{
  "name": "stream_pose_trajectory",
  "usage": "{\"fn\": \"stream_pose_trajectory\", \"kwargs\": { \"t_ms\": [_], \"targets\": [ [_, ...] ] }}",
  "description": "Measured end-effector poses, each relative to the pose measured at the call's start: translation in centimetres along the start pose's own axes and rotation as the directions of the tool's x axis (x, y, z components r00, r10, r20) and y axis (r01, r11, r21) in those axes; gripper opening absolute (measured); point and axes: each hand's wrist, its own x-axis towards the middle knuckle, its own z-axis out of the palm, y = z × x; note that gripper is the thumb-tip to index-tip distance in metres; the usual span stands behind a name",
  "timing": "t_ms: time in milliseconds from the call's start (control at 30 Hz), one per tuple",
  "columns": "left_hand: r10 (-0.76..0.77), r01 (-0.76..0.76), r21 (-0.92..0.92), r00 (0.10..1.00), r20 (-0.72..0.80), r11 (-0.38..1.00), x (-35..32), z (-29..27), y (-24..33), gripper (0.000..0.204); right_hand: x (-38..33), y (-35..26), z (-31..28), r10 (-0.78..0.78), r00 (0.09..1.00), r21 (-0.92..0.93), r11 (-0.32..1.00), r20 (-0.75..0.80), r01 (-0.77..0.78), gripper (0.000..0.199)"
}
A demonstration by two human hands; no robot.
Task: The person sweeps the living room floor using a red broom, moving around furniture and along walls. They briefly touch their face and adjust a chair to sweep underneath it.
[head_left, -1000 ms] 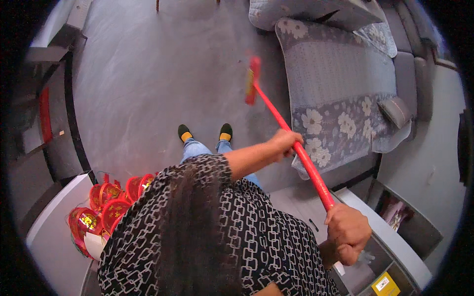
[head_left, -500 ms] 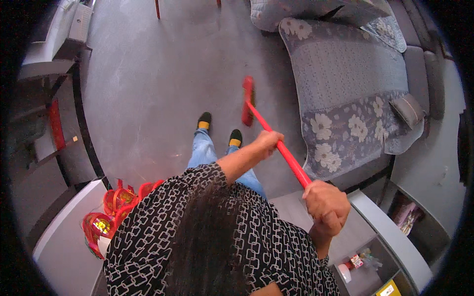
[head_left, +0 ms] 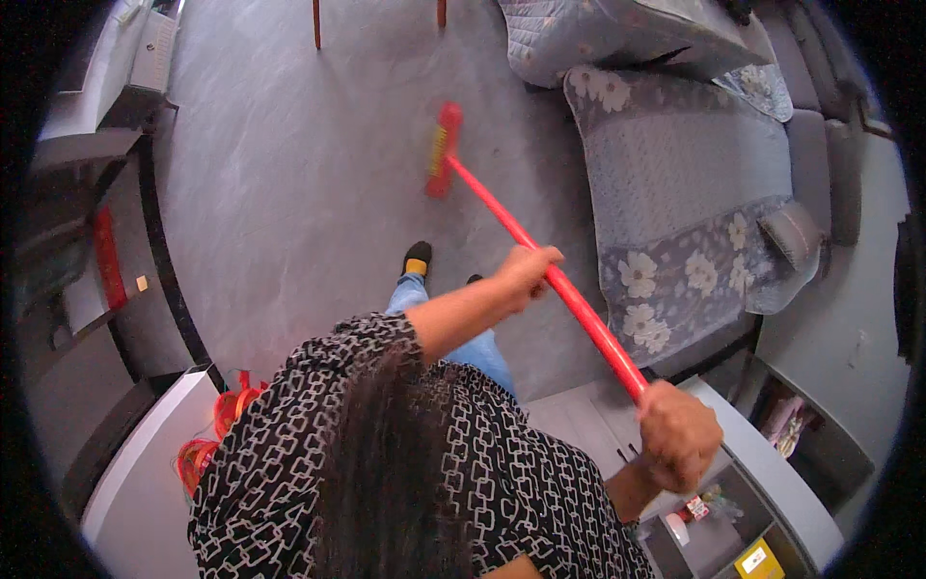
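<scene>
One red broom (head_left: 585,315) slants across the view, its single blurred head (head_left: 444,150) out over the grey floor (head_left: 289,164), ahead of the feet; whether it touches down, I cannot tell. Two hands are clamped on the handle: the left hand (head_left: 527,275), fingers curled round its middle, and the right hand (head_left: 679,434), closed in a fist at the near end. Beyond are two dark shoes (head_left: 418,257), one mostly hidden, one cushion (head_left: 791,234) on a floral cover (head_left: 690,164), two wooden legs (head_left: 316,24) and one yellow box (head_left: 759,560).
</scene>
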Motion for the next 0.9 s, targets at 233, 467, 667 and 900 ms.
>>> {"fn": "stream_pose_trajectory", "kwargs": {
  "t_ms": [233, 467, 667, 900],
  "targets": [
    [-0.112, 0.121, -0.209, 0.992, 0.055, 0.97, 8.6, 1.4, 0.6, 0.011, 9.2, 6.9, 6.3, 0.245, 0.88, -0.476, 0.879, 0.408, -0.024, 0.024],
    [-0.021, -0.014, -0.368, 0.996, -0.092, 0.93, 4.7, -6.4, 4.9, 0.012, 10.9, 7.9, 8.1, 0.038, 0.945, 0.036, 0.998, 0.324, -0.052, 0.028],
    [0.12, -0.165, -0.269, 0.977, -0.174, 0.949, 1.1, -11.7, 9.2, 0.008, 10.6, 8.3, 6.9, 0.078, 0.958, 0.139, 0.983, 0.277, -0.12, 0.032],
    [0.045, -0.078, -0.195, 0.985, -0.168, 0.978, -2.2, -3.4, 7.6, 0.01, 8.9, 2.1, 4.1, -0.035, 0.949, 0.145, 0.989, 0.314, -0.012, 0.03]
  ]
}}
